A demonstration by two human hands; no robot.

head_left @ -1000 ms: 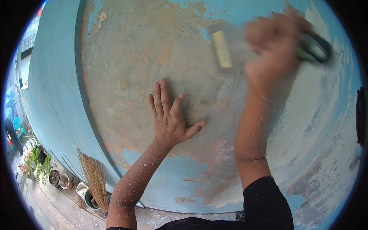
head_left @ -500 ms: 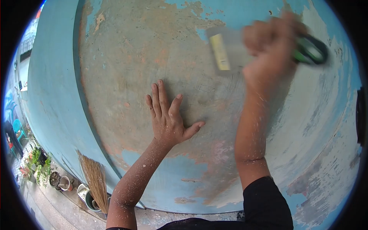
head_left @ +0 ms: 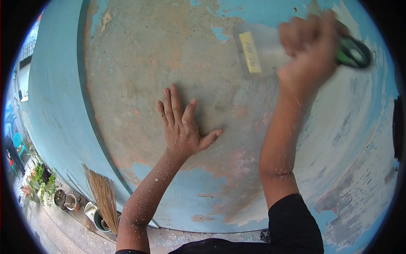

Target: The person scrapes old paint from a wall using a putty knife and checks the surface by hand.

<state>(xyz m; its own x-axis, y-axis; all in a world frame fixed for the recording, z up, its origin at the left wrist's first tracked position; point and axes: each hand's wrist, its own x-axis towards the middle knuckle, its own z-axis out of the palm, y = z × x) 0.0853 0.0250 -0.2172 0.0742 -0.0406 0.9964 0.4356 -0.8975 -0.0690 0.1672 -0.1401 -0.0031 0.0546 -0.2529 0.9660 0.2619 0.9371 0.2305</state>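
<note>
In front of me is a wall (head_left: pixel 127 63) with peeling light-blue paint and wide bare grey-brown patches. My right hand (head_left: pixel 311 48), a little blurred, is wrapped round the black-and-green handle of a scraper (head_left: pixel 270 53). The scraper's broad flat blade points left over the bare patch and carries a yellow strip with handwriting. Lower and to the left, my left hand (head_left: pixel 182 131) lies flat against the wall with fingers spread, holding nothing. Pale flakes of dust speckle both forearms, more thickly on the left one.
A blue pillar edge (head_left: pixel 50 97) juts out along the left. A stick broom (head_left: pixel 102 197) leans at its foot beside a green bucket (head_left: pixel 100 222). Potted plants (head_left: pixel 44 178) and small pots (head_left: pixel 72 202) stand on the floor at lower left, with a teal chair (head_left: pixel 17 142) beyond.
My right hand and the scraper have shifted slightly to the right. My left hand stays flat on the wall, while the whole view has moved a little.
</note>
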